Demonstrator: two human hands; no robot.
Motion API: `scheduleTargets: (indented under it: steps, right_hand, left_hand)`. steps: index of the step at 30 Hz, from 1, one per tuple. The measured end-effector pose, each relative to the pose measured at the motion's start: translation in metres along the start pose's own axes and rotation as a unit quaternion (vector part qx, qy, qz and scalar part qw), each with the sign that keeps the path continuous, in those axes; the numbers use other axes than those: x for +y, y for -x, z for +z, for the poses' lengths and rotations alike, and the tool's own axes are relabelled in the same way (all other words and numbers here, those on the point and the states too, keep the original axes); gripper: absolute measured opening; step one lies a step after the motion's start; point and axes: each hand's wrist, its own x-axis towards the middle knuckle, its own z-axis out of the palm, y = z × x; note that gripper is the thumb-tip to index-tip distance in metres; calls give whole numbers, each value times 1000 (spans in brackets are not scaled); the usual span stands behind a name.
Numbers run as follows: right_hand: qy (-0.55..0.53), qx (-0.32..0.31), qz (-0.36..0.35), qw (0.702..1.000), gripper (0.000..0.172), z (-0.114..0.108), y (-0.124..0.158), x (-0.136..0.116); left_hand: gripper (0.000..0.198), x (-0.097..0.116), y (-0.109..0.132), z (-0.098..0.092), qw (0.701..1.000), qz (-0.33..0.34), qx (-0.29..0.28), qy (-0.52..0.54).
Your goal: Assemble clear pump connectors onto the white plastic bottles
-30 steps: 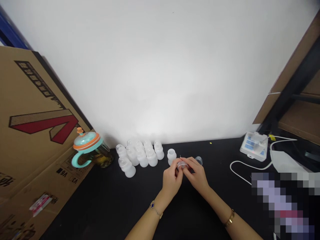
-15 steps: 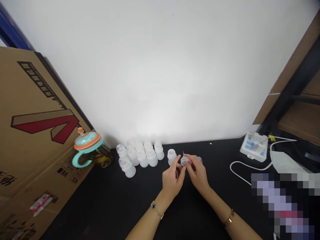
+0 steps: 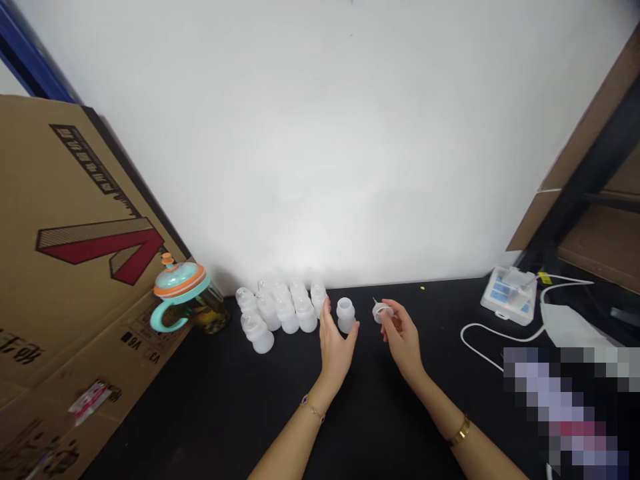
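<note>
An open-topped white baby bottle (image 3: 346,316) stands upright on the black table (image 3: 280,413). My left hand (image 3: 337,343) is around its near side, thumb and fingers spread apart; whether they touch it I cannot tell. To the right, my right hand (image 3: 403,337) pinches a small whitish bottle top (image 3: 381,311), ring-shaped with a thin tip pointing up and left. Its far side is partly covered by the fingers. Left of the open bottle stands a group of several white baby bottles (image 3: 287,315) with clear domed caps.
A glass jug (image 3: 207,308) with a turquoise handle and orange-rimmed lid stands at the left, against a large cardboard box (image 3: 100,220). At the right lie a white power strip (image 3: 508,295), its cable (image 3: 475,327) and a white sheet (image 3: 567,323). A white wall rises behind.
My hands have moved apart. The left has opened and shifted left to the open bottle, while the right keeps the bottle top and has moved slightly right.
</note>
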Motion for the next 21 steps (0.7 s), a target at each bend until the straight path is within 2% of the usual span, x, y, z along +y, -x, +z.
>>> scheduleTargets:
  steps: [3,6,14,21]
  right_hand:
    - [-35,10,17,999,49,0,-2,-1]
    - [-71,7,31,997,49,-1,-4,1]
    - [-195,39,102,975,50,-1,-10,1]
    - [-223,30,102,969,47,2,-10,-1]
  left_hand:
    - [73,-3,-1,-1,996,-37,-39,65]
    - [72,-3,-1,-2,992,-50,-50,104]
    - [68,-4,1,2,992,-42,-77,96]
    - [36,4,1,0,988,21,-129,86]
